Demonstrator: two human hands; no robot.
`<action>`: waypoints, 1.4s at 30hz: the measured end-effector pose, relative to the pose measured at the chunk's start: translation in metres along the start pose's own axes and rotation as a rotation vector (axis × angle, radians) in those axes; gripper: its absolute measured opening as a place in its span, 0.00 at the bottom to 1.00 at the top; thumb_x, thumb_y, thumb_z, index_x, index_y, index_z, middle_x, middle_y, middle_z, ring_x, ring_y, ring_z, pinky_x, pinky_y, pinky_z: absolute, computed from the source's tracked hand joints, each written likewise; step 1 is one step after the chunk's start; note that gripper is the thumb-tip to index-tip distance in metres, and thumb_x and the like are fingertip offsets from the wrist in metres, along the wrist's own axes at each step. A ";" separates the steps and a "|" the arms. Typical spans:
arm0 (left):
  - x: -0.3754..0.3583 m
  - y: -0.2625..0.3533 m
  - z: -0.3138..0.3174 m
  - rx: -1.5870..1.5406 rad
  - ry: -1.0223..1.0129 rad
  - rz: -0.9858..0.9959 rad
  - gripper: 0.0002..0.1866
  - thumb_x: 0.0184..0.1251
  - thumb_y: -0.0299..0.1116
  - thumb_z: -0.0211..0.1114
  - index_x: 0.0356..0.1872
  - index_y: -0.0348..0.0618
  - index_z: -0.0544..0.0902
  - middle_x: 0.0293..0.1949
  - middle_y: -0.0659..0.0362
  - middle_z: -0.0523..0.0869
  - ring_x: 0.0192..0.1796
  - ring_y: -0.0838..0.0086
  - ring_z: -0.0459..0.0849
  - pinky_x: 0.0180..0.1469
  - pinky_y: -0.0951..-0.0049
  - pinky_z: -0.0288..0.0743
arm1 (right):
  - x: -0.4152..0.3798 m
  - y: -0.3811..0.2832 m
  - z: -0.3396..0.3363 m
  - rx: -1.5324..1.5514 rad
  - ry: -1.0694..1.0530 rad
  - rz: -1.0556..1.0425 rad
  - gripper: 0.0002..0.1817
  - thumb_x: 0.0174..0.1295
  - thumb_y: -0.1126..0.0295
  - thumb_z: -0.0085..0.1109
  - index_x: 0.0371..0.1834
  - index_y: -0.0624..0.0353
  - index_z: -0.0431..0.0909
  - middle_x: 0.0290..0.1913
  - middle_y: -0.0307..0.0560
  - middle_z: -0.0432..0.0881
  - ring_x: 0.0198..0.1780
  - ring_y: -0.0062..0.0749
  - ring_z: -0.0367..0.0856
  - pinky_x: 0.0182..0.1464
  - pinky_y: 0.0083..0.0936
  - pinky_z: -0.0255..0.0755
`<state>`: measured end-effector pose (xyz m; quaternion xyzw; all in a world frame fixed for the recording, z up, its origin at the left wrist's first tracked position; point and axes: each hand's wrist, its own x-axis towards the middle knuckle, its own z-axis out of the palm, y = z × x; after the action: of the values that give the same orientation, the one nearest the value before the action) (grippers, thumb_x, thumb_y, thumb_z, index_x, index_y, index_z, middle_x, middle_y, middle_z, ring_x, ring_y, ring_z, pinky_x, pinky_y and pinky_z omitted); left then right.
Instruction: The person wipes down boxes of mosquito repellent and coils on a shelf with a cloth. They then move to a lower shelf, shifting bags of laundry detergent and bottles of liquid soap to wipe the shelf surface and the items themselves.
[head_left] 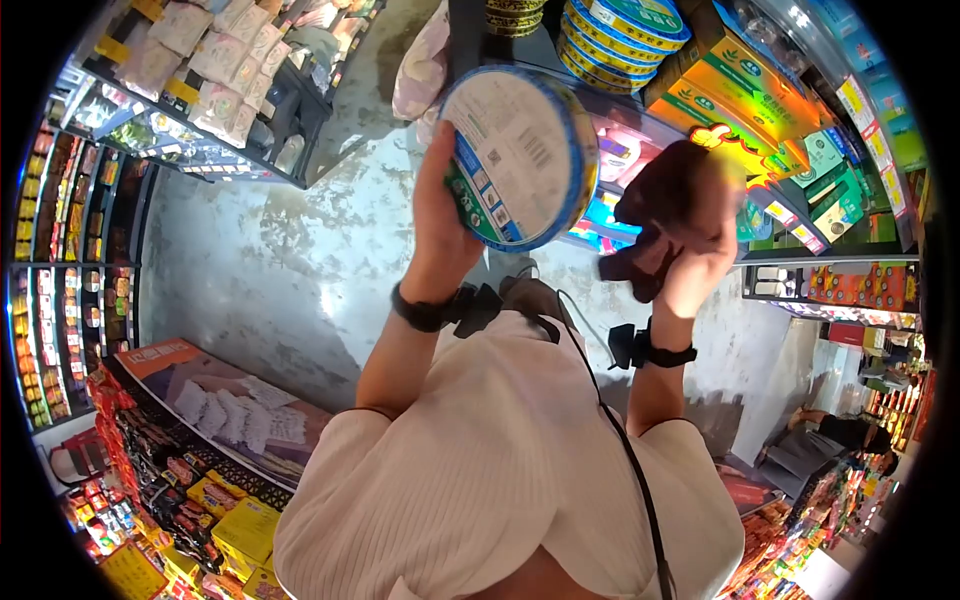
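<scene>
My left hand (440,220) grips a round tin (512,145) by its left edge, with the thumb along the rim. The tin is tilted so that a pale face with a barcode and small print points up at me; its rim is blue and yellow. In my right hand (712,225), to the right of the tin and apart from it, is a bunched dark brown cloth (655,215). Motion blurs part of that hand. Beyond the tin stands a stack of similar blue and yellow round tins (612,50).
Orange and green boxes (740,90) stand on the display at the right, beside shelves with price tags (795,225). Bagged goods fill a rack (215,60) at upper left. Packed shelves (75,240) line the left. Grey floor (270,250) lies between. A person crouches (830,440) at far right.
</scene>
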<state>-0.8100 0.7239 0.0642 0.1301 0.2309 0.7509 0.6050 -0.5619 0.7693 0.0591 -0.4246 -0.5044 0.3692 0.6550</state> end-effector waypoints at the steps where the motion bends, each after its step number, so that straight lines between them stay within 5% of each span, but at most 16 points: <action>1: 0.002 -0.008 0.003 -0.050 -0.010 -0.103 0.26 0.85 0.49 0.51 0.71 0.43 0.74 0.60 0.52 0.86 0.59 0.64 0.87 0.62 0.64 0.83 | 0.000 -0.002 -0.006 -0.012 -0.092 0.104 0.29 0.59 0.86 0.44 0.65 0.69 0.80 0.62 0.54 0.85 0.64 0.36 0.82 0.68 0.30 0.71; 3: 0.008 -0.027 0.008 -0.146 -0.027 -0.322 0.29 0.84 0.53 0.51 0.72 0.43 0.73 0.60 0.52 0.86 0.57 0.63 0.89 0.61 0.61 0.84 | -0.007 -0.005 -0.011 -0.074 -0.203 0.122 0.31 0.56 0.88 0.44 0.66 0.68 0.80 0.63 0.53 0.84 0.65 0.34 0.80 0.69 0.29 0.70; 6: 0.019 -0.072 0.011 0.209 -0.110 -0.108 0.24 0.87 0.45 0.50 0.74 0.42 0.70 0.63 0.56 0.83 0.60 0.71 0.85 0.64 0.68 0.80 | -0.021 -0.015 0.029 0.009 -0.295 -0.106 0.34 0.56 0.91 0.40 0.67 0.67 0.79 0.64 0.50 0.85 0.66 0.30 0.80 0.70 0.28 0.68; 9: 0.027 -0.093 0.008 0.113 -0.286 -0.081 0.23 0.88 0.41 0.50 0.75 0.43 0.69 0.66 0.57 0.81 0.64 0.69 0.82 0.65 0.68 0.77 | -0.023 -0.027 0.039 -0.078 -0.364 -0.253 0.29 0.55 0.88 0.48 0.62 0.69 0.82 0.61 0.56 0.86 0.67 0.38 0.81 0.71 0.30 0.69; 13: 0.002 -0.076 0.032 -0.087 -0.225 -0.344 0.39 0.82 0.66 0.42 0.77 0.43 0.68 0.72 0.51 0.76 0.72 0.61 0.76 0.74 0.56 0.70 | -0.003 -0.018 0.030 -0.320 -0.345 -0.453 0.25 0.56 0.80 0.57 0.59 0.68 0.83 0.59 0.59 0.86 0.63 0.52 0.83 0.68 0.36 0.72; 18: 0.005 -0.063 0.049 -0.184 -0.291 -0.422 0.44 0.77 0.72 0.44 0.76 0.43 0.70 0.71 0.52 0.78 0.70 0.62 0.80 0.73 0.60 0.73 | 0.020 -0.023 0.020 -0.552 -0.356 -0.563 0.23 0.60 0.75 0.55 0.59 0.62 0.85 0.61 0.59 0.83 0.56 0.57 0.80 0.63 0.40 0.73; 21: 0.020 -0.072 0.054 -0.578 -0.447 -0.434 0.45 0.76 0.73 0.38 0.75 0.44 0.69 0.69 0.51 0.80 0.69 0.58 0.79 0.73 0.54 0.71 | 0.016 -0.019 0.014 -0.373 -0.540 -0.683 0.24 0.52 0.79 0.60 0.55 0.59 0.89 0.58 0.56 0.83 0.53 0.52 0.81 0.58 0.39 0.76; 22: 0.020 -0.059 0.072 -0.243 -0.365 -0.437 0.46 0.75 0.74 0.39 0.74 0.43 0.70 0.68 0.50 0.81 0.66 0.57 0.82 0.71 0.54 0.74 | 0.013 -0.013 0.013 -0.279 -0.585 -0.750 0.25 0.49 0.80 0.62 0.53 0.58 0.89 0.57 0.55 0.84 0.53 0.51 0.81 0.56 0.38 0.77; 25: 0.037 -0.069 0.057 -0.279 -0.474 -0.371 0.45 0.75 0.73 0.41 0.72 0.44 0.73 0.68 0.50 0.81 0.63 0.57 0.84 0.70 0.56 0.76 | 0.021 -0.010 -0.005 -0.444 -0.594 -0.665 0.26 0.43 0.86 0.61 0.49 0.60 0.89 0.57 0.54 0.84 0.52 0.47 0.82 0.55 0.36 0.78; 28: 0.036 -0.082 0.061 -0.177 -0.053 -0.460 0.44 0.73 0.74 0.45 0.66 0.42 0.79 0.58 0.52 0.87 0.58 0.62 0.86 0.63 0.61 0.78 | 0.046 0.003 -0.020 -0.538 -0.536 -0.395 0.28 0.44 0.88 0.55 0.53 0.63 0.87 0.59 0.56 0.84 0.56 0.56 0.81 0.58 0.37 0.78; 30: 0.047 -0.108 0.038 -0.472 -0.368 -0.653 0.41 0.75 0.71 0.47 0.68 0.44 0.78 0.59 0.53 0.87 0.59 0.62 0.86 0.64 0.61 0.78 | 0.056 -0.001 -0.011 -0.566 -0.461 -0.432 0.29 0.46 0.87 0.53 0.55 0.66 0.86 0.60 0.59 0.83 0.56 0.58 0.80 0.60 0.37 0.76; 31: 0.035 -0.099 0.087 0.066 -0.031 -0.494 0.40 0.77 0.67 0.47 0.71 0.44 0.76 0.65 0.50 0.84 0.65 0.59 0.83 0.70 0.60 0.75 | 0.056 0.000 -0.007 -0.509 -0.459 -0.475 0.29 0.46 0.87 0.53 0.55 0.65 0.86 0.60 0.59 0.83 0.57 0.58 0.80 0.61 0.38 0.75; 34: 0.048 -0.086 0.075 0.062 -0.187 -0.440 0.41 0.75 0.67 0.48 0.70 0.40 0.76 0.62 0.50 0.85 0.61 0.62 0.85 0.67 0.63 0.76 | 0.058 -0.015 -0.008 -0.257 -0.616 -0.586 0.27 0.48 0.83 0.53 0.53 0.61 0.89 0.57 0.57 0.83 0.56 0.56 0.81 0.61 0.44 0.75; 35: 0.048 -0.074 0.078 -0.214 -0.226 -0.574 0.43 0.74 0.68 0.49 0.70 0.38 0.75 0.62 0.49 0.84 0.62 0.61 0.85 0.68 0.63 0.76 | 0.052 -0.016 -0.016 -0.236 -0.696 -0.615 0.18 0.59 0.78 0.54 0.48 0.62 0.90 0.56 0.58 0.84 0.53 0.55 0.84 0.58 0.45 0.75; 37: 0.066 -0.057 0.074 -0.387 -0.382 -0.536 0.45 0.72 0.69 0.50 0.72 0.36 0.72 0.64 0.47 0.83 0.62 0.58 0.84 0.68 0.61 0.77 | 0.047 -0.014 -0.026 -0.257 -0.793 -0.611 0.17 0.57 0.78 0.58 0.47 0.59 0.91 0.55 0.58 0.84 0.50 0.54 0.84 0.55 0.41 0.77; 42: 0.086 0.002 0.130 0.727 -0.392 0.271 0.43 0.69 0.56 0.62 0.76 0.33 0.67 0.62 0.46 0.82 0.59 0.56 0.84 0.63 0.62 0.78 | 0.035 0.005 -0.044 -0.212 -0.611 -0.306 0.14 0.62 0.84 0.56 0.48 0.65 0.87 0.56 0.58 0.85 0.53 0.46 0.84 0.57 0.35 0.77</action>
<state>-0.7703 0.8312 0.1697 0.5038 0.3421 0.6544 0.4483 -0.5114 0.7951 0.0607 -0.2799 -0.7700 0.3225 0.4741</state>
